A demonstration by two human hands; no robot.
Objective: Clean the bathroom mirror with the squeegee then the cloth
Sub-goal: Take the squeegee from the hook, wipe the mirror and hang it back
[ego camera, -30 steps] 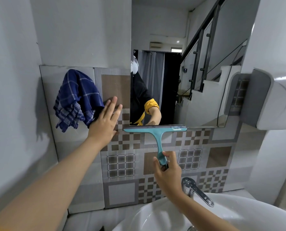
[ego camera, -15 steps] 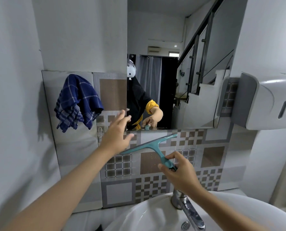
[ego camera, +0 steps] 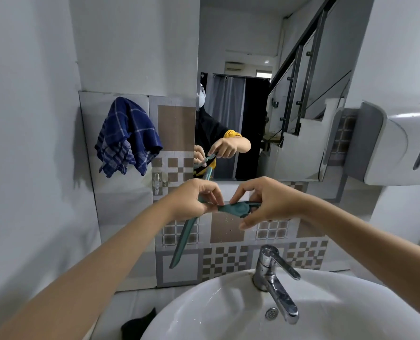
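I hold the teal squeegee (ego camera: 236, 209) in front of the tiled wall, just below the mirror (ego camera: 258, 94). My right hand (ego camera: 265, 201) grips its handle, which points right. My left hand (ego camera: 194, 200) pinches the neck where the handle meets the blade. The blade (ego camera: 183, 239) hangs down and to the left, away from the glass. A blue checked cloth (ego camera: 127, 136) hangs on the wall left of the mirror, apart from both hands.
A white basin (ego camera: 228, 312) with a chrome tap (ego camera: 274, 276) lies directly below my hands. A grey-and-white dispenser (ego camera: 390, 143) juts from the right wall. A small chrome hook (ego camera: 157, 182) sits on the tiles below the cloth. Something dark (ego camera: 140, 322) lies beside the basin.
The squeegee came off the mirror's bottom edge and turned so its blade hangs down. My left hand left the wall beside the cloth and took hold of the squeegee's neck.
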